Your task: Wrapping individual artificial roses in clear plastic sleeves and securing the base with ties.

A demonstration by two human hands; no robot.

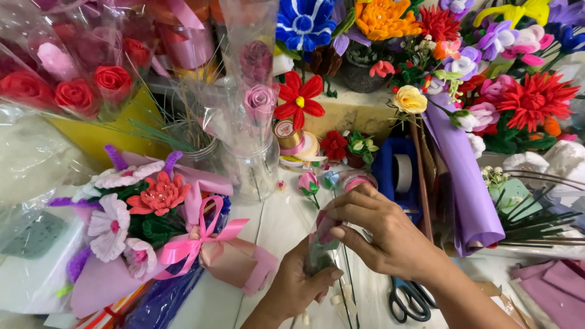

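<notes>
A single pink artificial rose in a clear plastic sleeve (321,239) stands upright between my hands near the front of the white table (277,222). My left hand (300,285) grips the sleeve low down, around the stem. My right hand (378,228) pinches the top of the sleeve with its fingertips, over the flower head. The green stem runs down below my left hand.
A wrapped bouquet with a pink ribbon bow (152,234) lies at the left. Glass jars with sleeved roses (255,164) stand behind. A blue tape dispenser (397,173), a purple paper roll (463,183) and black scissors (409,300) lie at the right. Many artificial flowers (475,55) crowd the back.
</notes>
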